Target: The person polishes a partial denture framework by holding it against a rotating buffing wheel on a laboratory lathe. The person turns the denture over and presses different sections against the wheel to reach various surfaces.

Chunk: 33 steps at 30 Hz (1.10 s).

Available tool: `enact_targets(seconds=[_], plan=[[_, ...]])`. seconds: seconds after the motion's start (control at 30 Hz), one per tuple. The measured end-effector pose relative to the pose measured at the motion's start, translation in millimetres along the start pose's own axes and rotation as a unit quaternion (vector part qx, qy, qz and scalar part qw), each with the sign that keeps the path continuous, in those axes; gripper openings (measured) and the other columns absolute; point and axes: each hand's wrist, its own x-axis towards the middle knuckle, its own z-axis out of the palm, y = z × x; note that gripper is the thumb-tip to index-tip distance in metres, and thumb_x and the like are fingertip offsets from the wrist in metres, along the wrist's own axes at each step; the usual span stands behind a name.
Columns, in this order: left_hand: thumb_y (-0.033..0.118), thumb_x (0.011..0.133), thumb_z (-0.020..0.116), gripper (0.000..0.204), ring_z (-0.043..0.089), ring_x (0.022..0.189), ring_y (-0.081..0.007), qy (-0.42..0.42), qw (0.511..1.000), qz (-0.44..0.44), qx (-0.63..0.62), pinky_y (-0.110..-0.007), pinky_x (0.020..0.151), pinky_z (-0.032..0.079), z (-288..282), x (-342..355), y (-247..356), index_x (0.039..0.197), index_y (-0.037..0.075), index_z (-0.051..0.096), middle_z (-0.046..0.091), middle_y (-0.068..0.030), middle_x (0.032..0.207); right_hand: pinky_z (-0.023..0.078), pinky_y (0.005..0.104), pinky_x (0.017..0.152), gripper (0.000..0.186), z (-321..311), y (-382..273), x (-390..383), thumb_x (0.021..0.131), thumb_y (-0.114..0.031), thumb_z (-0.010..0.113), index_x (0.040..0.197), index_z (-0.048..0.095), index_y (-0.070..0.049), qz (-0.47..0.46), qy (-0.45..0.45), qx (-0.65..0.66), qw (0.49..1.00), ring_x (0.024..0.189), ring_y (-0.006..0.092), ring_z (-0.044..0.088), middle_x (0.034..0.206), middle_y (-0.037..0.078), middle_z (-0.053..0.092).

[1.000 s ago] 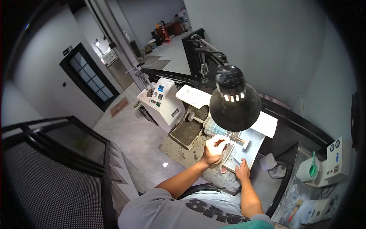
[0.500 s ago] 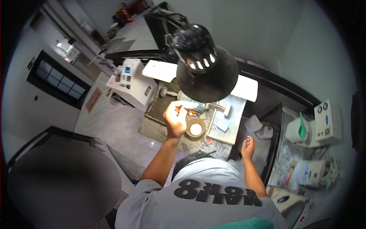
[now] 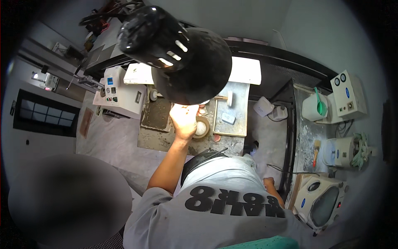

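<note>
My left hand is raised over the bench, just below the rim of a black lamp, in bright light. Its fingers are pinched together, and the shade partly covers the fingertips; what they hold, if anything, I cannot make out. Beneath the hand is a brown ring-shaped thing with a pale centre. Low at my side, my right hand is small and partly hidden by my shirt, its fingers not readable. A wheel on a spindle stands over a pale tray holding a bluish block.
A dark shallow tray lies left on the bench, beside a white machine with a small screen. Two white jugs stand on the floor at right. The right-hand counter carries a white bucket, a brush and several machines.
My view has shifted, so the lamp appears further left and larger. My left hand has come closer beneath the lamp shade. My right hand has dropped back toward my side.
</note>
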Motion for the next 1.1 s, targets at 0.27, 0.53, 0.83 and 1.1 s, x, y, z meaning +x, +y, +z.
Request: enact_targets(seconds=[0.27, 0.53, 0.83, 1.1], plan=[[-0.001, 0.086, 0.059, 0.009, 0.06, 0.057, -0.0135, -0.021, 0.999, -0.016, -0.045, -0.023, 0.053, 0.048, 15, -4, 7, 0.086, -0.009, 0.061, 0.063, -0.0109, 0.068, 0.051, 0.0404, 0.056, 0.027, 10, -22, -16, 0.075, -0.025, 0.065, 0.078, 0.065, 0.002, -0.167, -0.076, -0.05, 0.982, 0.061, 0.0296, 0.064, 0.067, 0.017, 0.064], [-0.004, 0.084, 0.056, 0.009, 0.061, 0.059, -0.0132, -0.073, 0.995, 0.013, -0.073, -0.022, 0.054, 0.048, 17, 1, 14, 0.089, -0.009, 0.062, 0.066, -0.0127, 0.073, 0.052, 0.0384, 0.069, 0.023, 9, -25, 50, 0.075, -0.025, 0.063, 0.076, 0.066, -0.003, -0.193, -0.022, -0.024, 0.981, 0.068, 0.0272, 0.066, 0.071, 0.014, 0.065], [-0.006, 0.083, 0.055, 0.005, 0.062, 0.059, -0.0139, -0.046, 0.998, 0.018, -0.046, -0.023, 0.054, 0.049, 7, -1, 12, 0.085, -0.009, 0.059, 0.064, -0.0129, 0.069, 0.052, 0.0334, 0.046, 0.013, -3, -51, 25, 0.078, -0.015, 0.066, 0.087, 0.065, -0.006, -0.142, -0.056, 0.03, 0.988, 0.058, 0.0174, 0.056, 0.071, 0.005, 0.059], [-0.005, 0.081, 0.058, 0.005, 0.061, 0.059, -0.0128, -0.031, 0.999, 0.022, -0.028, -0.021, 0.055, 0.049, 5, -4, 20, 0.086, -0.007, 0.056, 0.063, -0.0127, 0.067, 0.049, 0.0347, 0.046, 0.017, -11, -30, 21, 0.08, -0.016, 0.063, 0.092, 0.064, -0.003, -0.127, -0.072, 0.025, 0.989, 0.059, 0.0187, 0.057, 0.073, 0.007, 0.059]])
